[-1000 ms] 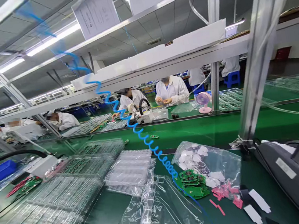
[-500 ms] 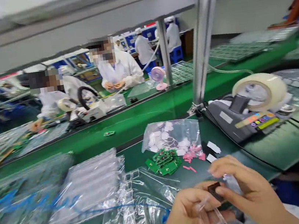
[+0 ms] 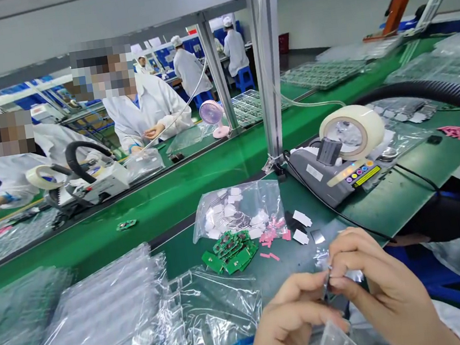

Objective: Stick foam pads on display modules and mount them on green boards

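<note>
A green worktable (image 3: 284, 270) spans the foreground. On its left lie clear trays (image 3: 96, 317); at right stands a grey tape dispenser (image 3: 320, 174) bearing a wide roll. Between them a clear bag of white pieces (image 3: 227, 213) rests just behind a loose heap of green circuit boards (image 3: 230, 252). In front of these, at lower right, the left hand (image 3: 285, 322) and right hand (image 3: 390, 293) meet, both closed in fingertip grips on one small dark part (image 3: 327, 284). The step in hand appears to be fine two-handed work on this part; the next move would seem to call for a steady left pinch and small, light adjustments by the right thumb and fingers. Below the part, a clear plastic piece (image 3: 334, 343) sits against the left fingers; how firmly it is held cannot be told. The dark part, smallest of all, is raised above the worktable, thin and nearly edge-on, standing roughly upright. Its faces and any markings are hidden by the fingers.
</note>
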`<move>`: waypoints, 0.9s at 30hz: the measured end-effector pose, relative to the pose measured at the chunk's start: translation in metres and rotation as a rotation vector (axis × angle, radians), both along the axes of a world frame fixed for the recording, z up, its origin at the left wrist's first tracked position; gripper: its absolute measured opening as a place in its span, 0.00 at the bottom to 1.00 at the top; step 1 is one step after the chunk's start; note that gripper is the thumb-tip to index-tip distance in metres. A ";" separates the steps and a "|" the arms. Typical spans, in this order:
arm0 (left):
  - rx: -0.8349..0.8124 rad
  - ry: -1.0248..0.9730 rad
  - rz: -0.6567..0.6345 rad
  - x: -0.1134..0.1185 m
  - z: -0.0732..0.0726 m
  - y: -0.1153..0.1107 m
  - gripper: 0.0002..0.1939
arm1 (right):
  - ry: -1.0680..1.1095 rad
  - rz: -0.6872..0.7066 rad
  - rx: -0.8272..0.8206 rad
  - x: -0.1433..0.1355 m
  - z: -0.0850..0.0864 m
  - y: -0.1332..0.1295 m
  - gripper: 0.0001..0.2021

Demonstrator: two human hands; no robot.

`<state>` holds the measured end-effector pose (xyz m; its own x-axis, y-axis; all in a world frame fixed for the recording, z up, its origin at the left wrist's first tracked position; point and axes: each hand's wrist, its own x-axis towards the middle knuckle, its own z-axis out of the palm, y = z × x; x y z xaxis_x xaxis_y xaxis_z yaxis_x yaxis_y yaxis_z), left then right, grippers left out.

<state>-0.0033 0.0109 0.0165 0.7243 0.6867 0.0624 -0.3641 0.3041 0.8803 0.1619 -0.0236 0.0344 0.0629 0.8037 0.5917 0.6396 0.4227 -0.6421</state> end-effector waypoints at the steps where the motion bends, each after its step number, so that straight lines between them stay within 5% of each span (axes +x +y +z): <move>1: 0.023 -0.022 0.004 0.001 -0.002 0.000 0.13 | 0.013 -0.004 0.001 0.000 0.000 0.000 0.07; 18: 0.070 -0.024 -0.014 0.011 -0.008 0.002 0.14 | 0.015 -0.021 -0.077 0.005 -0.011 0.002 0.14; 27: -0.011 0.127 0.034 0.009 0.005 0.000 0.14 | -0.020 -0.020 -0.070 0.003 -0.026 0.000 0.09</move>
